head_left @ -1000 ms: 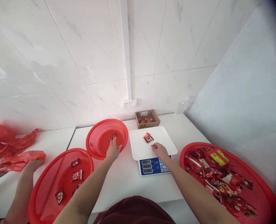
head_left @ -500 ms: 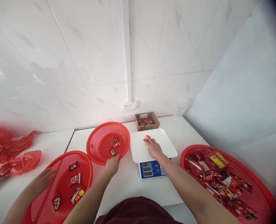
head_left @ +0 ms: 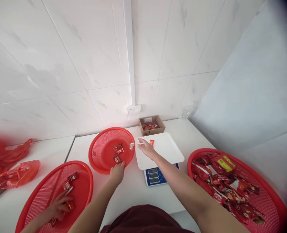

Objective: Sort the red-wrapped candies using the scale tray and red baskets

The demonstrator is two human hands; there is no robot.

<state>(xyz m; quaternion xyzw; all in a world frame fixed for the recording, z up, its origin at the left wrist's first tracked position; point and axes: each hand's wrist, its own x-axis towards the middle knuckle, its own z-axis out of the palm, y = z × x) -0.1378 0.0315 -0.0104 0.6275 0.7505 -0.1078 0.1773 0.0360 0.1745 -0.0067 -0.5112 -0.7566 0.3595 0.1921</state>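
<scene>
Apparently a blurred packet (head_left: 132, 146) is going from the scale (head_left: 167, 148) into the basket (head_left: 98, 145) left of it. Over the scale's left edge, the right hand (head_left: 145, 149) spreads, empty; the left hand (head_left: 117, 172) curls at the basket's near rim (grip unclear). Another packet (head_left: 152, 142) lies on the scale; lifting it calls for a pinch.

The baskets (head_left: 105, 152) are plastic, faintly glossy, with meshed sides. The packets (head_left: 233, 187) are shiny, crinkled film. The pan (head_left: 166, 147) looks like smooth plastic, the box (head_left: 155, 131) matt cardboard. The bag (head_left: 18, 174) is thin, wrinkled plastic; tiles (head_left: 102, 48) gleam; the table (head_left: 133, 192) is smooth.
</scene>
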